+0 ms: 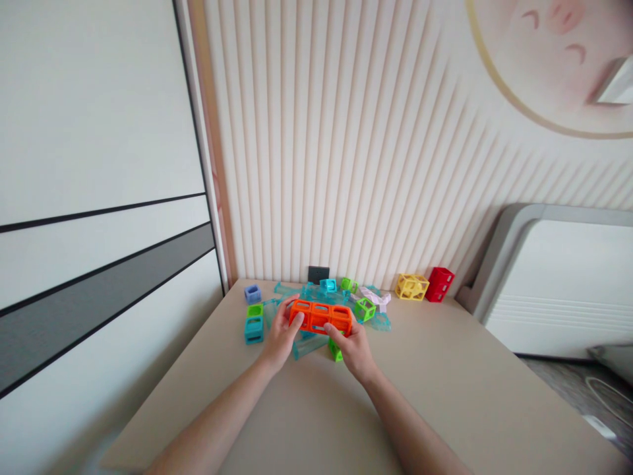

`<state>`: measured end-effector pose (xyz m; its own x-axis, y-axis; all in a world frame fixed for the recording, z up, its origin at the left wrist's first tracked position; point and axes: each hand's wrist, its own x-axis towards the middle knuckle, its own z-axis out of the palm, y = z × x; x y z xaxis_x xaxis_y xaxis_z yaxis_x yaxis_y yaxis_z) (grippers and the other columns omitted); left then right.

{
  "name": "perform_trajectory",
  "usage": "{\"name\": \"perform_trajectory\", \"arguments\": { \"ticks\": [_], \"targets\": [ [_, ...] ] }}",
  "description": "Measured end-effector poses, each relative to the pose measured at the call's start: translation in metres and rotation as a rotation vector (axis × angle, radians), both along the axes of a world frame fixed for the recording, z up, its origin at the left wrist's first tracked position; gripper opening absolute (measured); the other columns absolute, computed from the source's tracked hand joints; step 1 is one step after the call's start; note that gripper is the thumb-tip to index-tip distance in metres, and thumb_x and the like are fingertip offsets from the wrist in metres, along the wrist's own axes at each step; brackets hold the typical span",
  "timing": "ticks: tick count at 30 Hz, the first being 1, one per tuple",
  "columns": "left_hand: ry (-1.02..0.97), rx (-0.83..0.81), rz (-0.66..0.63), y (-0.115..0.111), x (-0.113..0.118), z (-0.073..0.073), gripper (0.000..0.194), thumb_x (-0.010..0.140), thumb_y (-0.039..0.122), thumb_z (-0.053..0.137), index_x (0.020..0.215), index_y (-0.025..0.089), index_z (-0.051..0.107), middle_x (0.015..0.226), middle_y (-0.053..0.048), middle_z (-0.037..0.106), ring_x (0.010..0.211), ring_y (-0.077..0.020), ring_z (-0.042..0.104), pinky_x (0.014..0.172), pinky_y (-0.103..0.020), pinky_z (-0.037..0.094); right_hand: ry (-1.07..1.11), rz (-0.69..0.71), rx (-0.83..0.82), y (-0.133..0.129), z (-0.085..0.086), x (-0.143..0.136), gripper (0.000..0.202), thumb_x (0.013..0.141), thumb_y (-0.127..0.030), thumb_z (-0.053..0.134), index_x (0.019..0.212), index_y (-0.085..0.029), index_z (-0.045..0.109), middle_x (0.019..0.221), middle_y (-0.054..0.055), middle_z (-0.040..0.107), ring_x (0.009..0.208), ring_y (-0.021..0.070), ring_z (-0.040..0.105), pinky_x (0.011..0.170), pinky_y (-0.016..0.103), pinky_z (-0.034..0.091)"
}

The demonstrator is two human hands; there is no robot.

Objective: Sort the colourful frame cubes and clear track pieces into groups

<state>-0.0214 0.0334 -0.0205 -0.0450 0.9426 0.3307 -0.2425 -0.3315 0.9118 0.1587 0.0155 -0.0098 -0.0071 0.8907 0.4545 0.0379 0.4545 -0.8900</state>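
Observation:
A row of joined orange open-sided toy blocks [320, 317] is held up between both hands, above the table. My left hand [284, 333] grips its left end, thumb on the near face. At the right end my right hand [353, 346] is closed around it, thumb also in front. Just beneath the row, a green block [335, 349] stands partly hidden by my right hand. Behind lie translucent teal pieces [309, 344], a green cube frame [364, 309] and a small blue block [328, 285].
On the table [316, 422], stacked green and blue blocks [254, 330] and a periwinkle block [252, 293] are at left. Yellow blocks [412, 287] and red blocks [440, 284] stand back right, near the ribbed wall [316, 132]. A pale pink piece [376, 300] lies among the teal ones.

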Motion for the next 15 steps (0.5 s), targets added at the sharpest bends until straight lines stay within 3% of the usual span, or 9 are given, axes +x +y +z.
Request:
{"name": "perform_trajectory", "arguments": {
  "ticks": [5,8,11,15],
  "targets": [
    [-0.017,-0.001,0.026,0.0001,0.0004,0.0008,0.059,0.078,0.056,0.072,0.123,0.021,0.056,0.119,-0.009,0.067,0.110,-0.0254,0.064,0.096,-0.036,0.048,-0.067,-0.037,0.080,-0.0009,-0.0001,0.0011,0.029,0.083,-0.046,0.071,0.099,-0.022,0.076,0.103,0.008,0.068,0.095,0.0228,0.064,0.092,0.039,0.052],
    [-0.017,-0.065,0.052,0.0023,0.0009,-0.0022,0.060,0.078,0.060,0.069,0.120,0.019,0.058,0.100,-0.006,0.070,0.089,-0.0216,0.067,0.078,-0.031,0.052,-0.130,-0.037,0.184,-0.0032,0.0023,0.0003,0.022,0.084,-0.043,0.071,0.095,-0.025,0.078,0.108,0.007,0.066,0.103,0.0238,0.060,0.098,0.040,0.048],
    [-0.019,-0.122,0.057,0.0051,0.0005,-0.0038,0.061,0.077,0.062,0.068,0.117,0.017,0.060,0.082,-0.002,0.068,0.066,-0.0163,0.061,0.057,-0.026,0.047,-0.183,-0.047,0.299,-0.0051,0.0045,-0.0008,0.016,0.083,-0.039,0.073,0.091,-0.026,0.078,0.110,0.008,0.063,0.107,0.0241,0.058,0.098,0.039,0.048],
    [-0.089,-0.135,0.102,0.0085,-0.0047,0.0004,0.054,0.075,0.061,0.071,0.105,0.016,0.066,0.076,0.000,0.066,0.057,-0.0129,0.054,0.049,-0.023,0.040,-0.220,-0.059,0.339,-0.0044,0.0068,0.0019,0.014,0.084,-0.037,0.072,0.092,-0.027,0.078,0.110,0.008,0.062,0.106,0.0250,0.058,0.095,0.040,0.049]
  ]
}}
